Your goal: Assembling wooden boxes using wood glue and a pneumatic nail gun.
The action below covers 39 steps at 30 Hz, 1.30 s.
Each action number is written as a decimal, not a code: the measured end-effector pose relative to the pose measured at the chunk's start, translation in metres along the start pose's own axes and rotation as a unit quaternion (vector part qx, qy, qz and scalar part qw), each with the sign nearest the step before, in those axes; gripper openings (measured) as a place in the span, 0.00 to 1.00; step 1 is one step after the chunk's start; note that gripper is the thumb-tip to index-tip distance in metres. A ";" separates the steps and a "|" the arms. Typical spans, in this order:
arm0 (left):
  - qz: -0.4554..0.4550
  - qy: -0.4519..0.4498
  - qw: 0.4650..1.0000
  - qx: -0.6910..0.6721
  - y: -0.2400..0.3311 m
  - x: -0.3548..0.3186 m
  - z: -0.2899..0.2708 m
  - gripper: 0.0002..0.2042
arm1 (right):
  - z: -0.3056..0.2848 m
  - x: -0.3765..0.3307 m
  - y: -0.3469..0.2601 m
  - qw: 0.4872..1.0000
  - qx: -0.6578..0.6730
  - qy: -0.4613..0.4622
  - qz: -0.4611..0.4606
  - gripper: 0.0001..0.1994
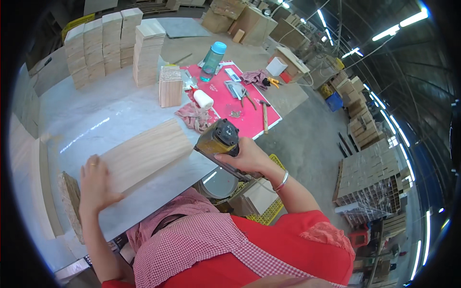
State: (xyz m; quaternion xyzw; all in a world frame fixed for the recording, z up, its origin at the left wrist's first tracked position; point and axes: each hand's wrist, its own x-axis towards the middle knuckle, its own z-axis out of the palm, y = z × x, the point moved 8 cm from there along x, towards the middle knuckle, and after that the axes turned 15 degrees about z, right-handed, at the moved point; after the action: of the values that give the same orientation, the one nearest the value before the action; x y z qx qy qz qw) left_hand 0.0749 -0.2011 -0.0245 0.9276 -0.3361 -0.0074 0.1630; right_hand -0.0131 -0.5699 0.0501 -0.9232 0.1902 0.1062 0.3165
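A pale, long wooden panel (146,151) with straight grain lies across the grey-white tabletop in front of me. My left hand (96,182) spans its left end, fingers at the far corner and thumb toward the near edge; slight motion blur softens it. In my right hand (247,156) is a nail gun (218,139) with a black cap and yellowish body, its handle wrapped by my fingers. The gun's head is beside the panel's right end; whether they touch, I cannot tell. A rough-edged wood strip (71,204) stands left of my left hand.
Stacked wooden blocks (103,45) and thin boards (170,86) stand at the back. On a red sheet (225,103) are a blue bottle (210,62), a glue bottle (203,99), a hammer (265,117) and pliers (249,100). A yellow crate (269,211) and a bucket (218,183) are below the table's right edge.
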 end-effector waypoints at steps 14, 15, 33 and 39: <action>0.067 0.073 0.995 0.024 -0.021 -0.026 0.022 0.34 | 0.056 -0.008 -0.020 0.998 -0.005 -0.026 0.058 0.13; 0.080 0.081 0.993 0.024 -0.024 -0.028 0.024 0.35 | 0.061 -0.008 -0.022 0.998 -0.017 -0.030 0.057 0.14; 0.074 0.026 0.996 -0.042 -0.015 -0.035 -0.006 0.29 | 0.082 -0.007 -0.050 0.997 -0.009 -0.079 0.024 0.13; 0.059 0.031 0.996 -0.059 -0.019 -0.035 -0.003 0.29 | 0.087 -0.016 -0.046 0.997 0.039 -0.062 0.031 0.11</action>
State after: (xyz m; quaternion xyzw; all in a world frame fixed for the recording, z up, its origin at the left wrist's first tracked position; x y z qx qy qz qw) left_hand 0.0598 -0.1643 -0.0310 0.8946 -0.3843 0.0116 0.2278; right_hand -0.0149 -0.4774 0.0126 -0.8953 0.2030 0.1653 0.3603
